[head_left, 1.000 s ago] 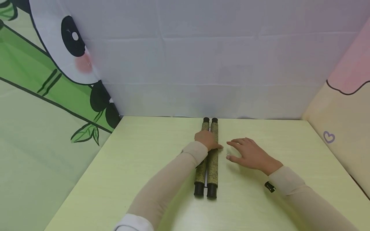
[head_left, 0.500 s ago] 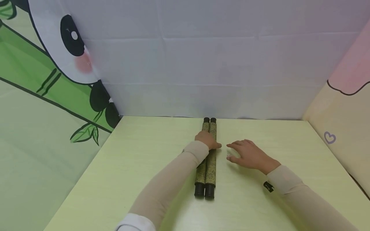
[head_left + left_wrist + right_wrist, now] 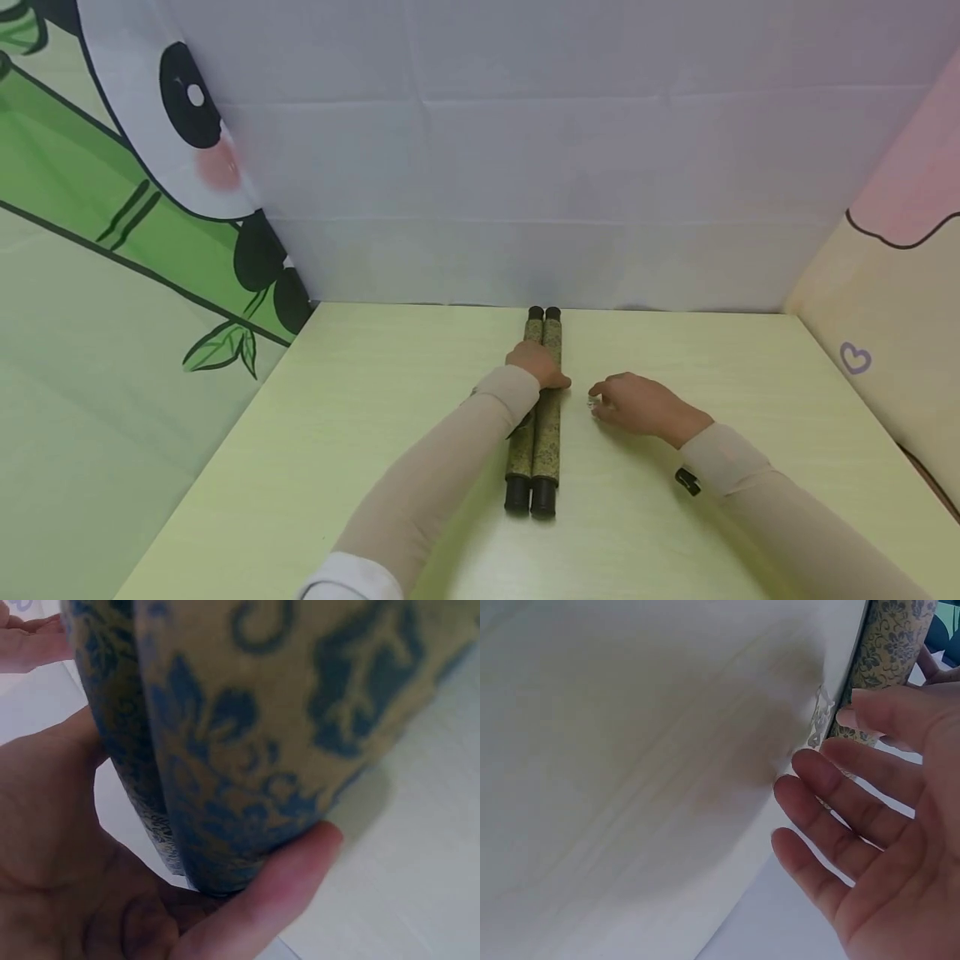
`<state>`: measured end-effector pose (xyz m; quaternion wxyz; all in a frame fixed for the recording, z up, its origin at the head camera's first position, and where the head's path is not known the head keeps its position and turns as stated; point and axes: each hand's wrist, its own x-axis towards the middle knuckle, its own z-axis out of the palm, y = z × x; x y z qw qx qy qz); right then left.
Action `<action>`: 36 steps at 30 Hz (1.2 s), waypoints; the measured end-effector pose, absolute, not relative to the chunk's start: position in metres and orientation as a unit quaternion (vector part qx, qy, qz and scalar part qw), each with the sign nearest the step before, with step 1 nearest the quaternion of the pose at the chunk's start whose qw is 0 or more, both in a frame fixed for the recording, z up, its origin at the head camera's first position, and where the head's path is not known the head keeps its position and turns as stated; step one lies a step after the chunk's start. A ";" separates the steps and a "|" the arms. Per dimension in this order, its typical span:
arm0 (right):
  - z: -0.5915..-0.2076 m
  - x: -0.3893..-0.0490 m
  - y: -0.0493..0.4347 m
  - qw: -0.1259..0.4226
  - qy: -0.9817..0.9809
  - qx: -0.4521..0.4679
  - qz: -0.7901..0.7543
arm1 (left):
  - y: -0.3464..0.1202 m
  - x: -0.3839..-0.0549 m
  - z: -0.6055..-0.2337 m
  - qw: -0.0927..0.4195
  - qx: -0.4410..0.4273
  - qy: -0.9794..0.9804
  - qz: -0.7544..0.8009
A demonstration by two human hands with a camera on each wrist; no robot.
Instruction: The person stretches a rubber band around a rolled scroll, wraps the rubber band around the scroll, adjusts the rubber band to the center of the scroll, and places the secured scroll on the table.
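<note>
Pale tabletop (image 3: 360, 400); left hand (image 3: 536, 363) grips two patterned rolls (image 3: 547, 442); right hand (image 3: 639, 406) pinches small clear object (image 3: 820, 718).

Two patterned, black-ended rolls (image 3: 547, 442) lie side by side, a small clear thing (image 3: 821, 716) nearby.

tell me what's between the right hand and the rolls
Head view: a small clear thing at the fingertips, then bare tabletop and the left thumb.

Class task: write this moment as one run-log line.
left hand: grips double-rolled floral-patterned scroll | scroll: lies on table | right hand: fingers at small clear item, grasp unclear
</note>
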<state>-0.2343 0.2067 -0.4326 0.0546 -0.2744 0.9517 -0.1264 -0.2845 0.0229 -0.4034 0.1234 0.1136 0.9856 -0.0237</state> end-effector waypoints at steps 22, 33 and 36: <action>-0.437 -0.245 0.202 0.072 0.942 -0.295 -0.144 | -0.010 -0.293 -0.376 0.083 0.072 0.979 0.171; -0.438 -0.240 0.201 0.049 0.944 -0.287 -0.153 | -0.028 -0.287 -0.345 -0.011 0.075 0.971 0.225; -0.437 -0.240 0.201 0.052 0.946 -0.277 -0.161 | -0.031 -0.283 -0.336 -0.050 0.087 0.967 0.234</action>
